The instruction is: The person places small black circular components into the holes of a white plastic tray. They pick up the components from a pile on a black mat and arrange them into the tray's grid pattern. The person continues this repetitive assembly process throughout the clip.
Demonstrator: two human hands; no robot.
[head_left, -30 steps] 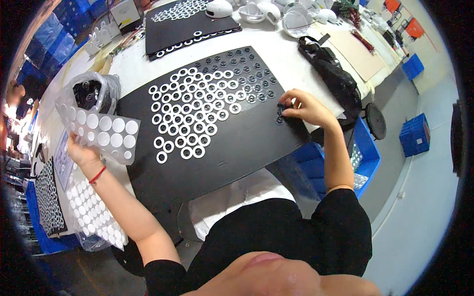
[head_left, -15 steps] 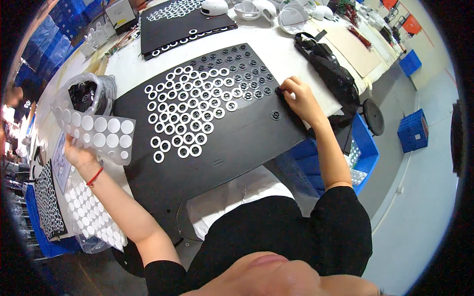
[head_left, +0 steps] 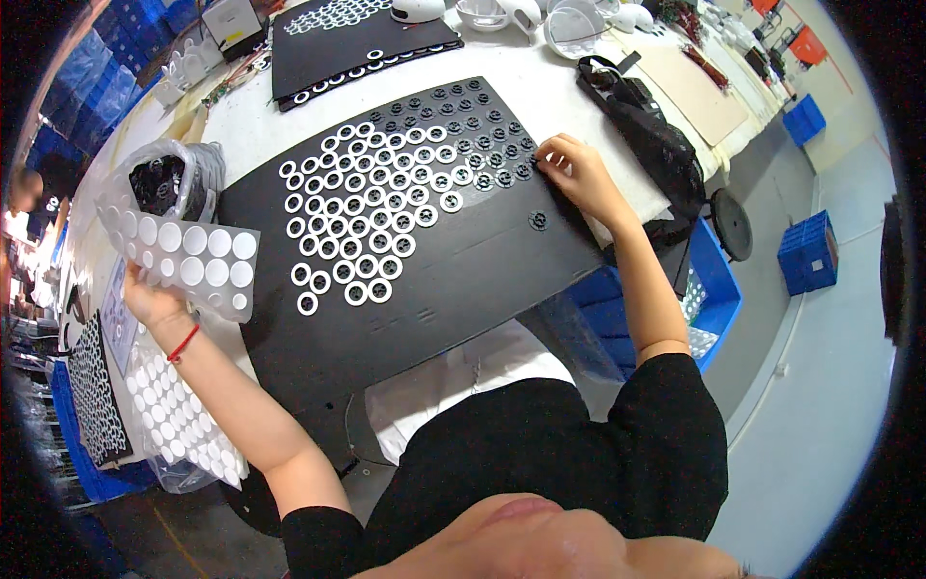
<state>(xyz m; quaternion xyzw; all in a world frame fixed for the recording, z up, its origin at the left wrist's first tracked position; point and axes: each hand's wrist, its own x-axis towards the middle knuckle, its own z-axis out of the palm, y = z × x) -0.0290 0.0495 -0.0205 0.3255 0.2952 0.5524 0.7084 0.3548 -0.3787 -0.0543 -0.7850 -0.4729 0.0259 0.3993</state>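
Note:
My left hand (head_left: 154,297) is closed on the lower edge of a clear sheet of white round stickers (head_left: 193,239), holding it up at the left of a black board (head_left: 424,318). At the board's right edge, my right hand (head_left: 577,174) has its thumb and fingertips pinched together on a small black round part, partly hidden by the fingers. Rows of similar black round parts (head_left: 470,123) lie on the board's far right area. White rings with black centres (head_left: 359,226) cover its left and middle. One lone black part (head_left: 537,220) sits below my right hand.
A plastic bag of black parts (head_left: 207,183) stands left of the board. More sticker sheets (head_left: 178,410) lie nearer me at left. Another black board with white rings (head_left: 367,58) rests at the back. A black mesh bag (head_left: 646,135) and blue crate (head_left: 719,309) are at right.
My right hand has moved slightly away from me and to the left along the board's right edge. My left hand and the sticker sheet have barely moved.

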